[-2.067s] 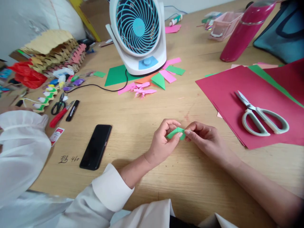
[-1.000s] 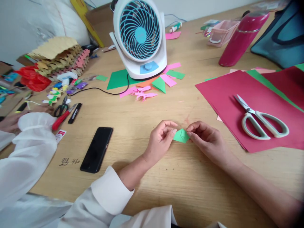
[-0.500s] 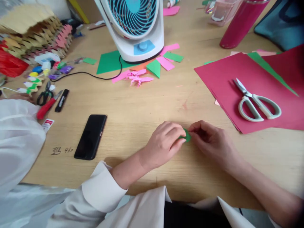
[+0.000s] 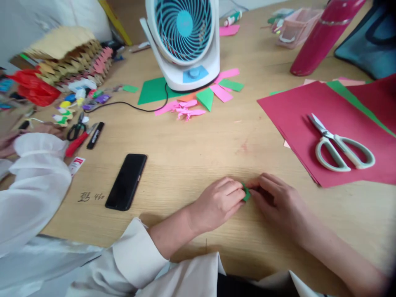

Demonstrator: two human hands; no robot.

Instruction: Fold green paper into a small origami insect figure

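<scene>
Pinching left hand: back turned upward, fingers bunched and curled over, thumb largely hidden; tips clasping a small folded piece of green paper.
Left forearm: slanting up and rightward out of a cream fabric cuff, low over the pale wood-grain table.
Right hand: thumb and forefinger nipping the paper's right edge, remaining fingers curled inward.
Right forearm: bare, reaching in diagonally from the lower right.
Green piece: between both sets of fingertips, mostly covered; contact with the table cannot be told.
Scissors, steel with white looped handles: lying on crimson paper sheets, beyond the right hand.
Smartphone, black, rectangular: flat on the table, left of the left hand, apart from it.
Folded figures, pink paper: in front of a white fan with blue grille.
Co-worker's sleeve, sheer white: far left.
</scene>
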